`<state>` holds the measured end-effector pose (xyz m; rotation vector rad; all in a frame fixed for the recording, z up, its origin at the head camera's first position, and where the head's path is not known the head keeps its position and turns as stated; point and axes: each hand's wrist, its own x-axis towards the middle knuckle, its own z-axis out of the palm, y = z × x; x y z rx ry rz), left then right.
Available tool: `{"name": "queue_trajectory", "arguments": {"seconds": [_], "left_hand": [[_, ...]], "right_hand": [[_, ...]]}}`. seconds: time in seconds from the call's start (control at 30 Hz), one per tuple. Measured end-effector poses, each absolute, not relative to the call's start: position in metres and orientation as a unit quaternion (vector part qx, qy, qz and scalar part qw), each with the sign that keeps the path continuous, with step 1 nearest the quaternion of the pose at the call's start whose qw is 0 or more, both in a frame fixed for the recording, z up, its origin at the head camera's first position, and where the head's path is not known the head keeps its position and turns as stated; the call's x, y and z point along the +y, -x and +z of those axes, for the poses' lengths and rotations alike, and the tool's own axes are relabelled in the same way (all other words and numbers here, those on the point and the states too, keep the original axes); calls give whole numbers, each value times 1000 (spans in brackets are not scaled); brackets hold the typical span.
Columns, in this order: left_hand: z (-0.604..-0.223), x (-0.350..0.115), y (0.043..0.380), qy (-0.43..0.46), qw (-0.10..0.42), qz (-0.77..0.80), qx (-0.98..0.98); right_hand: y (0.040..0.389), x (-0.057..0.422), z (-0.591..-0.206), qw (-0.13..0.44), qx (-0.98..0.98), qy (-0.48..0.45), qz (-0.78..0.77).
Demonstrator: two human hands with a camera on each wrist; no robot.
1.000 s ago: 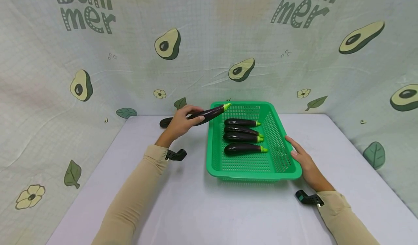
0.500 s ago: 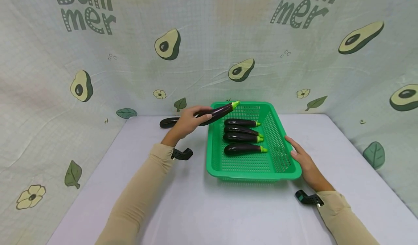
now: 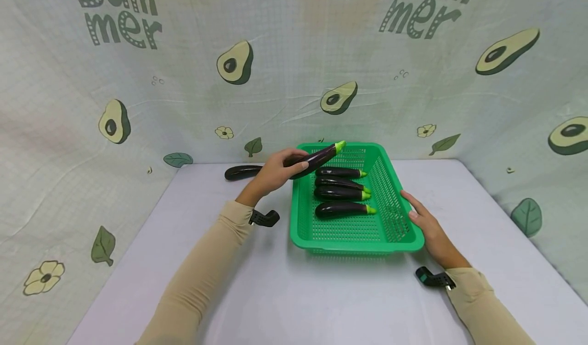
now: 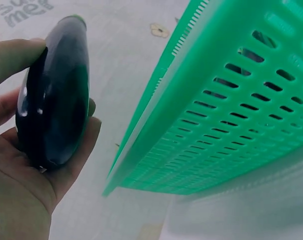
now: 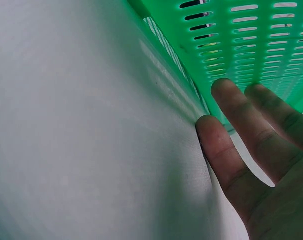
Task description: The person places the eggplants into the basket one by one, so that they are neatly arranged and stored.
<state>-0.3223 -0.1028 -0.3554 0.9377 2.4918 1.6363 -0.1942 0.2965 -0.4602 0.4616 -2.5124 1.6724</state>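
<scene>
My left hand [image 3: 274, 174] grips a dark purple eggplant [image 3: 319, 159] with a green stem end. It is tilted stem-end up over the left rim of a green plastic basket [image 3: 358, 246]. In the left wrist view, thumb and fingers wrap the eggplant [image 4: 56, 95], apart from the basket wall [image 4: 231, 110]. Several more eggplants [image 3: 342, 210] lie side by side inside the basket, stems to the right. My right hand [image 3: 434, 232] rests against the basket's right side; the right wrist view shows its nearly straight fingers [image 5: 241, 115] by the perforated wall.
Another eggplant [image 3: 241, 172] lies at the back left of the white-covered table [image 3: 294, 304], partly hidden behind my left hand. A printed cloth [image 3: 285, 105] with avocados hangs behind the table. A black wrist camera [image 3: 265, 218] sits on each wrist.
My left hand has moved right with the eggplant, bringing its stem end from the basket's left rim to over the inside. More of the table eggplant shows. My right hand has stayed put.
</scene>
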Motion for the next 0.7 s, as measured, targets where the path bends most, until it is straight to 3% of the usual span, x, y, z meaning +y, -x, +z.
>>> {"name": "queue_trajectory", "arguments": {"seconds": [0.5, 0.7], "left_hand": [[-355, -95, 318, -320, 53, 566, 758], [-356, -93, 318, -322, 48, 569, 755]], "right_hand": [[194, 297, -461, 47, -815, -160, 556], [194, 296, -459, 38, -818, -152, 554]]}}
